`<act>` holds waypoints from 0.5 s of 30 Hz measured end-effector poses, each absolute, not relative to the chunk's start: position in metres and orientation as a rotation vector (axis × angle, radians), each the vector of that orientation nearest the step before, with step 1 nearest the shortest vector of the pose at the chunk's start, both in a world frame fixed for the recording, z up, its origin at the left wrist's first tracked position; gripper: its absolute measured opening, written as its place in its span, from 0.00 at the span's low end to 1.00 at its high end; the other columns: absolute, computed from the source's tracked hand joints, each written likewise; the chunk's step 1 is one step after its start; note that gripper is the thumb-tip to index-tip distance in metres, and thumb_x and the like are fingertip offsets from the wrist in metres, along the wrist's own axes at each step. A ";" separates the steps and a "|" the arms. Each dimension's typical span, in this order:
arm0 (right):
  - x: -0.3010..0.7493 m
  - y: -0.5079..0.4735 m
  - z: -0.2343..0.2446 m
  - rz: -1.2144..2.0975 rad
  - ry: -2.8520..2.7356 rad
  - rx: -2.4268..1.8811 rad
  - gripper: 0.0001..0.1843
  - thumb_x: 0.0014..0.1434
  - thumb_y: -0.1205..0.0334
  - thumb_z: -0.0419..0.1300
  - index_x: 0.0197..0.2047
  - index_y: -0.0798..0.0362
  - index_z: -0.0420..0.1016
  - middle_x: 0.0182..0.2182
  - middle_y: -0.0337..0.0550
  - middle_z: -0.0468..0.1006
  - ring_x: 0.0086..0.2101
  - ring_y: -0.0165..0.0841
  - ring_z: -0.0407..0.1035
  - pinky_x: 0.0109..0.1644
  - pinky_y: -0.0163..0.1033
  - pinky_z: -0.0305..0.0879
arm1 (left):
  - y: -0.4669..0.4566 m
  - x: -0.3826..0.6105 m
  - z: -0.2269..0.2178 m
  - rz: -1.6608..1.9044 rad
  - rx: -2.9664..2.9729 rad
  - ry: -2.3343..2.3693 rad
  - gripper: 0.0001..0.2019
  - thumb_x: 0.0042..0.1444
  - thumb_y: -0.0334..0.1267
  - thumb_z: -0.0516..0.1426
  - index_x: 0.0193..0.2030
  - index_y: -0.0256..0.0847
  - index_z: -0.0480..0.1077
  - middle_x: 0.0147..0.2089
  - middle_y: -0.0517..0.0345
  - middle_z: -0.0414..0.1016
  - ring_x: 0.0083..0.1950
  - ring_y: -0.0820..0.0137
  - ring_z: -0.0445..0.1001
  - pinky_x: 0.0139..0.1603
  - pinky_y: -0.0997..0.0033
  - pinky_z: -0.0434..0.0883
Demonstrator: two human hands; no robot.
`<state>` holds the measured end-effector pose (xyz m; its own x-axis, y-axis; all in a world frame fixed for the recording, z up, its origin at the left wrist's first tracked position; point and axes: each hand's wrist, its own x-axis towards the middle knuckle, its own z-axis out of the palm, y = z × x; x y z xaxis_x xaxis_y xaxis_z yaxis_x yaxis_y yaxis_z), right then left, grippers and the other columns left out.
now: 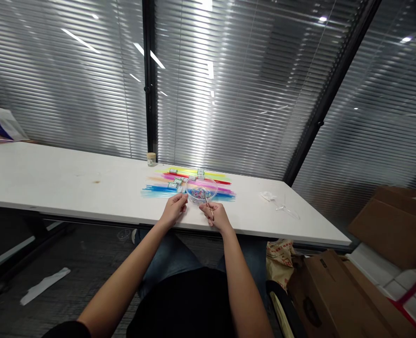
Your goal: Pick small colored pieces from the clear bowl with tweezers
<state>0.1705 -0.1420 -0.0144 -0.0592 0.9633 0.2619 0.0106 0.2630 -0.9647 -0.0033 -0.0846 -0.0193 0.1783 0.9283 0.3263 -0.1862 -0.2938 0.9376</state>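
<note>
A clear round plastic bowl (216,188) stands near the table's front edge, with small multicoloured bits (198,193) inside. My right hand (217,216) is closed round slim metal scissors (208,209), their blades pointing up toward the bowl's near side. Just left of the bowl, the fingers of my left hand (174,209) are pinched together. Whatever they hold, if anything, is too small to make out. Behind and beneath the bowl lie bundles of thin coloured sticks or tubes (155,188) in blue, pink, red and yellow, with paper labels round them.
The white table (88,188) runs along a window with blinds. A small lidded jar (151,160) stands at its back. Clear crumpled plastic (268,196) lies on the right. Cardboard boxes (334,291) and a paper bag (280,260) stand on the floor at right.
</note>
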 end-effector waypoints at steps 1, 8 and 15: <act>0.170 -0.142 -0.014 1.042 -1.376 -0.999 0.21 0.49 0.44 0.65 0.25 0.54 0.71 0.14 0.30 0.57 0.12 0.23 0.49 0.14 0.33 0.43 | -0.084 -0.003 -0.019 1.347 1.400 0.774 0.20 0.50 0.54 0.60 0.22 0.40 0.61 0.18 0.64 0.60 0.18 0.78 0.56 0.18 0.77 0.52; 0.171 -0.142 -0.014 1.103 -1.334 -0.993 0.23 0.49 0.40 0.63 0.28 0.55 0.72 0.13 0.28 0.56 0.10 0.23 0.50 0.13 0.32 0.44 | -0.083 -0.002 -0.020 1.354 1.331 0.747 0.20 0.49 0.53 0.61 0.24 0.39 0.63 0.18 0.65 0.59 0.18 0.77 0.58 0.18 0.77 0.53; 0.171 -0.145 -0.010 1.067 -1.428 -1.016 0.25 0.49 0.39 0.63 0.29 0.57 0.74 0.14 0.28 0.58 0.10 0.23 0.52 0.13 0.32 0.45 | -0.084 -0.003 -0.020 1.314 1.410 0.748 0.19 0.51 0.54 0.59 0.24 0.39 0.65 0.18 0.65 0.60 0.18 0.77 0.56 0.19 0.76 0.52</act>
<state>0.1709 -0.1451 -0.0102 -0.1040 0.9652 0.2398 0.0431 0.2453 -0.9685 -0.0034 -0.0845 -0.0197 0.2101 0.9231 0.3220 -0.1946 -0.2833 0.9391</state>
